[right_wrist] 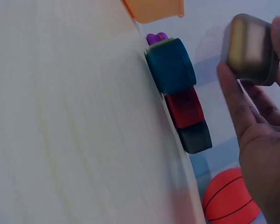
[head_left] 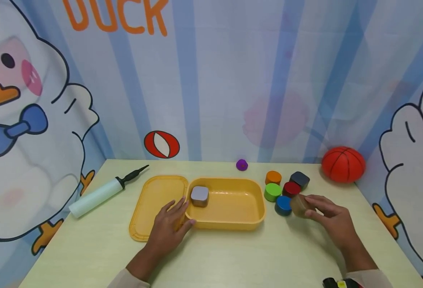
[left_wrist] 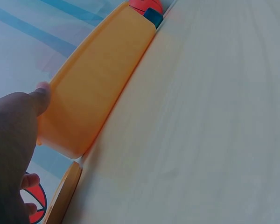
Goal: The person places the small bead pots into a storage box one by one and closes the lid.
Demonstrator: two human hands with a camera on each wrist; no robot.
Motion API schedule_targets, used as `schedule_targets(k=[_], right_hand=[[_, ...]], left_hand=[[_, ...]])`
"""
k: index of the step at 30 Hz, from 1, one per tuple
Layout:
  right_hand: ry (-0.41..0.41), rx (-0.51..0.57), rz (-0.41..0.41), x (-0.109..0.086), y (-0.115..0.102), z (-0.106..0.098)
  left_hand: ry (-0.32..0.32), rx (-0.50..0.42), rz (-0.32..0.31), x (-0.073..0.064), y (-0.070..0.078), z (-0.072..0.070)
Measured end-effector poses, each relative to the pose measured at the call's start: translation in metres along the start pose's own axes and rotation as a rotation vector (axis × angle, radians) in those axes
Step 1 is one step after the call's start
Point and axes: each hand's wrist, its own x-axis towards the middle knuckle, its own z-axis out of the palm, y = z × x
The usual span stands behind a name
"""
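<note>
My right hand point(head_left: 331, 218) holds a small gold-brown rounded box point(head_left: 299, 206) between thumb and fingers, raised off the table. The right wrist view shows this box clear of the others. Beside it stand small round boxes in blue point(head_left: 283, 205), green point(head_left: 272, 192), orange point(head_left: 273, 177) and red point(head_left: 291, 189), plus a dark rounded-square one point(head_left: 299, 180). My left hand point(head_left: 166, 232) rests against the left end of a yellow plastic container point(head_left: 225, 226), thumb at its near left corner. Inside the container, at the left, sits a grey-lilac box point(head_left: 199, 196).
A flat yellow lid point(head_left: 143, 212) lies left of the container, partly under my left hand. Farther left is a pale green pump point(head_left: 96, 198) with a black nozzle. A purple piece point(head_left: 241, 165) and a red ball point(head_left: 343, 165) stand near the back curtain.
</note>
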Motion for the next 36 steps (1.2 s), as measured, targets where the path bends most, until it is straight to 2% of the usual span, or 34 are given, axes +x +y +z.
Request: schedule_targets(k=[4, 6, 10, 13, 21, 32, 36], right_hand=[[-0.043, 0.121, 0.081, 0.004, -0.011, 0.002], [-0.063, 0.202, 0.092, 0.006, -0.016, 0.006], [-0.107, 0.385, 0.023, 0.011, -0.024, 0.016], [-0.142, 0.46, -0.033, 0.015, -0.028, 0.023], [-0.16, 0.345, -0.095, 0.026, -0.042, 0.038], [-0.188, 0.301, -0.224, 0.038, -0.06, 0.069], [-0.2, 0.218, -0.231, 0.041, -0.067, 0.081]], left_hand=[[0.003, -0.004, -0.006, 0.0, 0.001, 0.0], [-0.003, -0.007, -0.013, 0.0, 0.001, 0.0], [-0.013, -0.004, -0.022, 0.0, 0.002, -0.001], [-0.015, -0.009, -0.026, 0.0, 0.003, -0.002], [-0.014, -0.005, -0.02, 0.0, 0.003, -0.002], [-0.011, -0.008, -0.025, -0.001, 0.004, -0.002], [-0.007, -0.006, -0.018, 0.0, 0.003, -0.002]])
